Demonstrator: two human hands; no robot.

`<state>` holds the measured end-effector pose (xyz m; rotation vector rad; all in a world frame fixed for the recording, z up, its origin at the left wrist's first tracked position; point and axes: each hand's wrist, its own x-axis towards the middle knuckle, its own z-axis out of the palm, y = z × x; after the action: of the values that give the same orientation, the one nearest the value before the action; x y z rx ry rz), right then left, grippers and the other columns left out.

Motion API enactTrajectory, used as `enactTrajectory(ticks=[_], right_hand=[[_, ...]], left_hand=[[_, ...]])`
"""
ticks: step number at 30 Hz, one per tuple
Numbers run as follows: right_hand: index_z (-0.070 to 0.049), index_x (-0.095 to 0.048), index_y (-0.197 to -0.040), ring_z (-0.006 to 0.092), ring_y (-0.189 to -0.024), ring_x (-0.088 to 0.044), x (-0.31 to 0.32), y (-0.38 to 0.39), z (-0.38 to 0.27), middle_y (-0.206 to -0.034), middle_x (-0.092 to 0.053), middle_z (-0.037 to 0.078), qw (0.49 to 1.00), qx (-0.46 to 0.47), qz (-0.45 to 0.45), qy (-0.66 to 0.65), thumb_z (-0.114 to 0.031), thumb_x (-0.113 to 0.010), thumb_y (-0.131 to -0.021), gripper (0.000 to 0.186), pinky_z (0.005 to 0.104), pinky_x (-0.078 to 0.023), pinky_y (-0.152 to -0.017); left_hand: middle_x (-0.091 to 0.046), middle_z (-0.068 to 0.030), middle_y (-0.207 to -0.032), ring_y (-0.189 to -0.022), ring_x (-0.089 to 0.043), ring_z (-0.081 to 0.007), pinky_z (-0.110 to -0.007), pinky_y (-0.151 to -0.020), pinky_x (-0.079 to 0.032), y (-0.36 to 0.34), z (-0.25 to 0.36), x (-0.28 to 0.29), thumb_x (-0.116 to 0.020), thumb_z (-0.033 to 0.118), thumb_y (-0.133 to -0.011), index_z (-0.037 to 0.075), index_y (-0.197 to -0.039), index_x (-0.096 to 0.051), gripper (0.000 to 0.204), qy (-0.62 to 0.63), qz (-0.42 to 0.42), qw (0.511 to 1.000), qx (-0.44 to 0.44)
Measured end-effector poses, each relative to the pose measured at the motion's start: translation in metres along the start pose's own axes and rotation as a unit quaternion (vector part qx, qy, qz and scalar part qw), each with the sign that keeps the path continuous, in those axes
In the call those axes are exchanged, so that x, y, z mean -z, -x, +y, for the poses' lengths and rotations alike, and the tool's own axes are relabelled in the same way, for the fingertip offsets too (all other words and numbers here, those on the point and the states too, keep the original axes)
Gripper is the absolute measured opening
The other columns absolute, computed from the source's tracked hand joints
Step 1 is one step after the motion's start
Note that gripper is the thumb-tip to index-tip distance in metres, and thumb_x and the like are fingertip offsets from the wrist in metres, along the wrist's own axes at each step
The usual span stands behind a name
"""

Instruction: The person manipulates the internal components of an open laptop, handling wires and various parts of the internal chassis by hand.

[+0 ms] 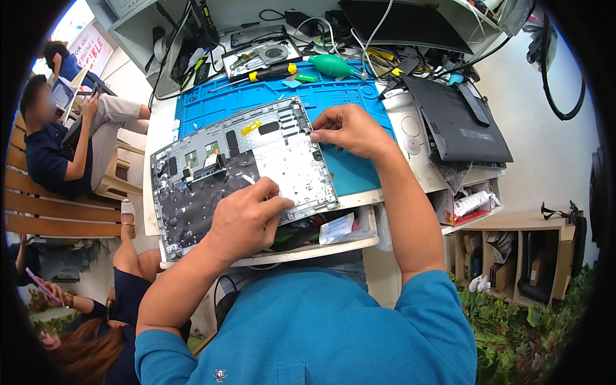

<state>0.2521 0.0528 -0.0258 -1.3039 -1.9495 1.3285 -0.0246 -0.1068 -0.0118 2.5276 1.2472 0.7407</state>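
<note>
Head view: a stripped laptop chassis (240,172) lies partly on a blue repair mat (356,174), near the front of a white bench (399,138). Left hand (247,218), fingers curled narrow, is over it; right hand (353,130), fingertips close, is at its right edge; any grip, I cannot tell. Uneven pushing could slide it off.

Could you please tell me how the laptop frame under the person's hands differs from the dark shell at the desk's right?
The laptop frame is silvery grey with black film and a white area, while the dark shell looks mostly plain. The left hand and right hand are at the laptop frame; neither is at the dark shell. Both are flat and roughly rectangular.
</note>
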Motion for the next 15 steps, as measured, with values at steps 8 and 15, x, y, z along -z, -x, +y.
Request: enactTrajectory(ticks=[8, 15], right_hand=[[0.0, -0.084, -0.116, 0.0149, -0.088, -0.075, -0.002, 0.002, -0.005, -0.1, -0.083, 0.009, 1.0, -0.022, 0.005, -0.015, -0.019, -0.09, -0.095, 0.029, 0.032, -0.059, -0.072], [0.0, -0.082, -0.115, 0.0101, -0.084, -0.072, -0.001, 0.001, -0.004, -0.097, -0.081, 0.004, 1.0, -0.013, 0.004, -0.002, -0.022, -0.09, -0.098, 0.03, 0.0283, -0.056, -0.066]], left_hand=[[-0.07, -0.0042, -0.104, -0.081, -0.075, -0.0284, -0.042, -0.071, -0.06, 0.001, 0.003, -0.002, -0.082, 0.001, -0.081, 0.018, -0.107, -0.085, 0.032, -0.009, -0.006, 1.0, 0.011], [-0.067, -0.0002, -0.105, -0.09, -0.069, -0.0256, -0.041, -0.078, -0.054, -0.012, -0.025, 0.0, -0.081, 0.0, -0.074, 0.021, -0.111, -0.084, 0.043, -0.042, -0.041, 0.991, -0.116]])
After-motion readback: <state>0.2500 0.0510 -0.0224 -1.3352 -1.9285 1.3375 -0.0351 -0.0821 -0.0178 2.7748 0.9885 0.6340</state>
